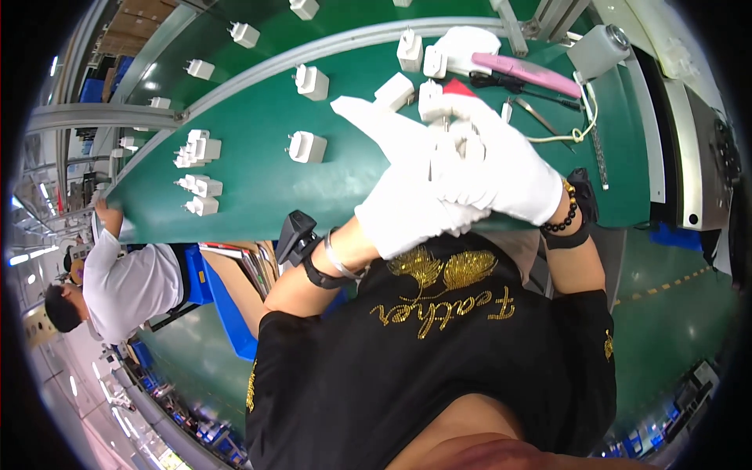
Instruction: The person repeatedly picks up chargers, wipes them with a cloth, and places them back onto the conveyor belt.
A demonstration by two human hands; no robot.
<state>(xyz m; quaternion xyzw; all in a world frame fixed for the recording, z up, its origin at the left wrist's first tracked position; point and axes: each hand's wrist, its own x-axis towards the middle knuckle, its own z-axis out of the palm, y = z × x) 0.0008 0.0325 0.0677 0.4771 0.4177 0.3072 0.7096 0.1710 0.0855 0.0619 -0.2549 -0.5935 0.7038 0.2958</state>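
Note:
Both of my hands wear white gloves and meet over the near part of the green bench (258,188). My left hand (407,184) has one finger stretched toward the upper left, its other fingers closed in against my right hand. My right hand (505,160) is bent over with fingers curled. Between them shows a white plug charger (448,139), its pins just visible; glare on the gloves hides most of it. Just beyond my fingers lie a white charger (395,92), another charger (430,99) and a red pointed piece (459,88).
Several white chargers stand on the left, including one charger (306,147). Farther right are a pink handled tool (529,74), a black cable (501,81), tweezers (543,121), a grey bottle (599,52) and a looped cord (578,135). A metal rail (345,41) crosses behind; a person (137,286) sits left.

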